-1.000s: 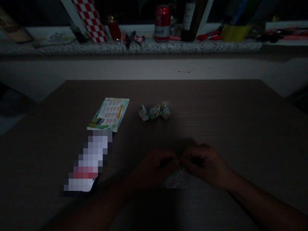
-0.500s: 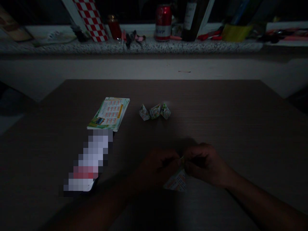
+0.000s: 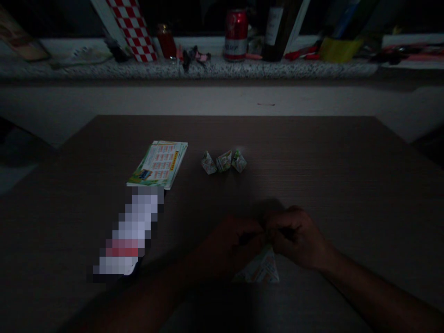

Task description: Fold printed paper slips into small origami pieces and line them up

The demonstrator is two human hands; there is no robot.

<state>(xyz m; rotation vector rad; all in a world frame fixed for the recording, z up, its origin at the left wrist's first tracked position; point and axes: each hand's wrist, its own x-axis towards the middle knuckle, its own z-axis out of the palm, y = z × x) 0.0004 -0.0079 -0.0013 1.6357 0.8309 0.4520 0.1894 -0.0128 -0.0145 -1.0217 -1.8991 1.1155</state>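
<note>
Both hands meet over a small folded piece of printed paper (image 3: 262, 268), triangular in outline, low in the middle of the view. The fingertips of my left hand (image 3: 232, 243) pinch it near its top corner from the left. From the right, my right hand (image 3: 298, 236) pinches the same corner, its thumb and forefinger almost touching the left ones. The fingers hide that corner, and the light is dim. Beyond the hands, three small folded paper shapes (image 3: 224, 161) stand in a row on the table.
A stack of printed calendar cards (image 3: 159, 164) lies left on the wooden table (image 3: 312, 152), with a blurred-out phone (image 3: 133, 231) below it. On the granite sill (image 3: 215, 69) stand a red can (image 3: 236, 34), a dark bottle (image 3: 275, 30), a checkered container (image 3: 133, 30) and a yellow container (image 3: 340, 48).
The left fingers have shifted slightly right, closer to the right ones. The folded paper's wide end has turned and moved a little right and down.
</note>
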